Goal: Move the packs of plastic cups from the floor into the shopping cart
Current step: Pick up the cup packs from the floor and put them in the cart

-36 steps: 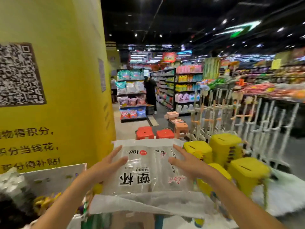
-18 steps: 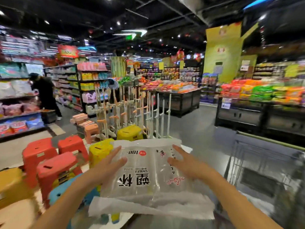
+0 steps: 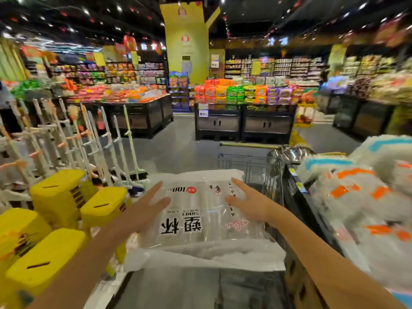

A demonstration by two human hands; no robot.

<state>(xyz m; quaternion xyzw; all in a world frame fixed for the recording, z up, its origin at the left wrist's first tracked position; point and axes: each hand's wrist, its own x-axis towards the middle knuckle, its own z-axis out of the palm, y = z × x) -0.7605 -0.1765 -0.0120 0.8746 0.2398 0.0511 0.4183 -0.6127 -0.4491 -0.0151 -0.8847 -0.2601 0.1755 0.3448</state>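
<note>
- Since a second ago the view has swung from a yellow pillar, past the stools, to the shopping cart point(image 3: 249, 166); the carried pack of cups point(image 3: 200, 210) now hangs at the cart's near end, so the drop looks close.
- The left hand point(image 3: 142, 210) presses its side flat, fingers spread.
- The right hand point(image 3: 249, 204) does likewise on the other side; the pack is squeezed between the two open palms, not gripped.
- Yellow stools point(image 3: 58, 195) stand to the left.

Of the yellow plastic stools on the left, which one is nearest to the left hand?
The yellow stool just beside the left hand, its slotted top level with the wrist; the other stools stand farther left or lower in view.
</note>
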